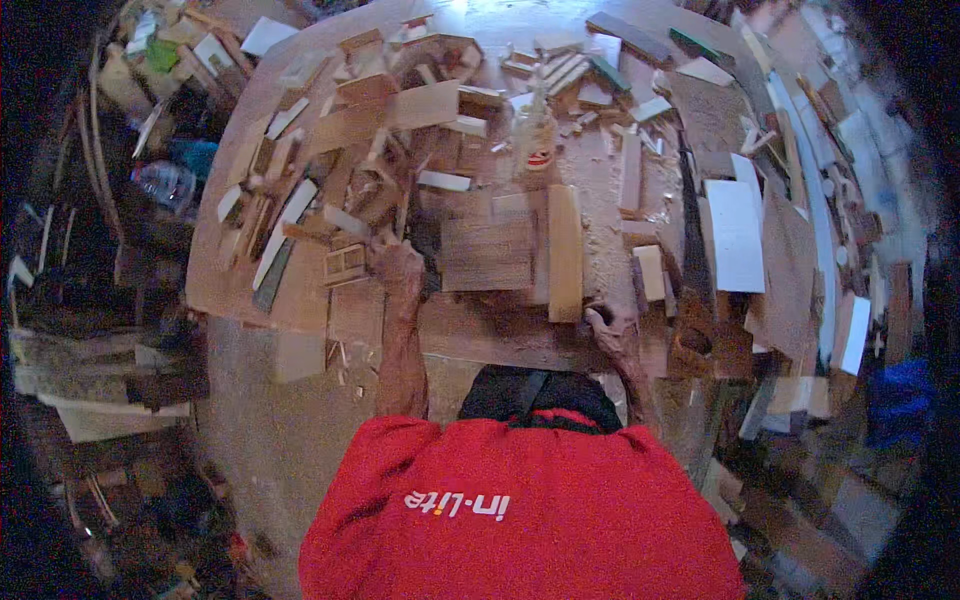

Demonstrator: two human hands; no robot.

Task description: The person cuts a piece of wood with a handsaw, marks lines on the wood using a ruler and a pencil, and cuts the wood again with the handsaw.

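My left hand is on the worktable, with its fingers curled and slightly blurred. What it grips, if anything, is hidden. Just beside it lies a small wooden frame with square openings. To its right is a square wooden block. An upright tan wooden board stands next to that block. Near the table's front edge, my right hand has its fingers bent around a small dark thing that I cannot make out, just right of the board's lower end.
Wood offcuts crowd the worktable, with sawdust to the right. A clear glass bottle stands behind the board. White-faced panels lie on the right. A clear plastic container sits off the left side.
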